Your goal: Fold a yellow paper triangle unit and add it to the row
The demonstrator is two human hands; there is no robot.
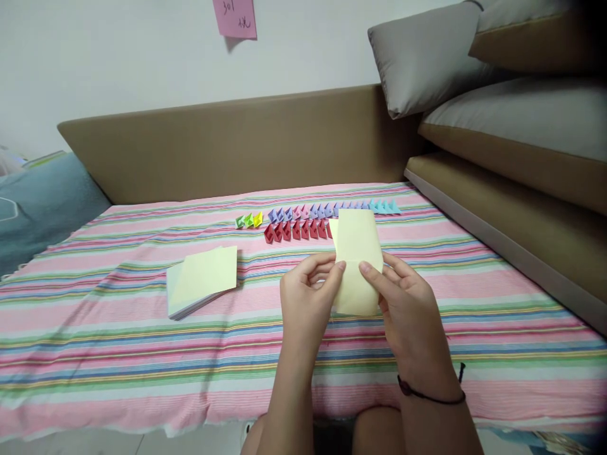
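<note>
Pale yellow paper (356, 253) held upright above bed (95, 328), centre, pinched at its middle by left hand (306, 297) and right hand (410, 306). Risk: uneven finger pressure, crease goes crooked. Paper stack (202, 283) lies left.

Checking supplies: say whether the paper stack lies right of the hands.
No, the paper stack lies on the cloth, left of the left hand.

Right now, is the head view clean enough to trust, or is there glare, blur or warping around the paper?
Head view: soft, even light, no glare on the yellow sheet pinched between the left hand and right hand; head view centre sharp, the small folded pieces read clearly; head view edges bow slightly, and the top right corner darkens by the cushions.
</note>
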